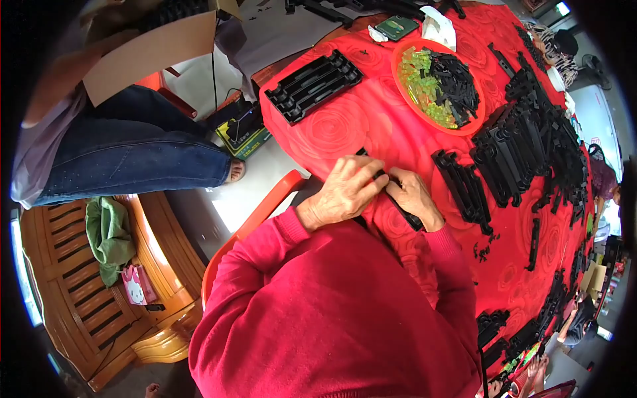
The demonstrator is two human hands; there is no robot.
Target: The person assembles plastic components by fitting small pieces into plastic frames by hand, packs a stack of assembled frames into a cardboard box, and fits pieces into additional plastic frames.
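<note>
A long, narrow black plastic bar (410, 219) lies slantwise under both my hands, just above the red cloth near the table's edge. My left hand (344, 192) has its fingers bent over the upper part of the bar. Close beside it, my right hand (413, 197) curls around the bar's middle, thumb and fingers drawn together. The fingertips of the two hands nearly meet, and they hide that stretch of the bar. To the right of my right hand lies a bundle of similar black bars (462, 189).
Beyond my hands are a black slotted tray (313, 86) and a red basin (400, 83) with yellow-green and black pieces. Stacked black parts (511, 156) fill the table's right side. A red chair (282, 189) and a person in jeans (133, 156) are at left, near a wooden bench (159, 259).
</note>
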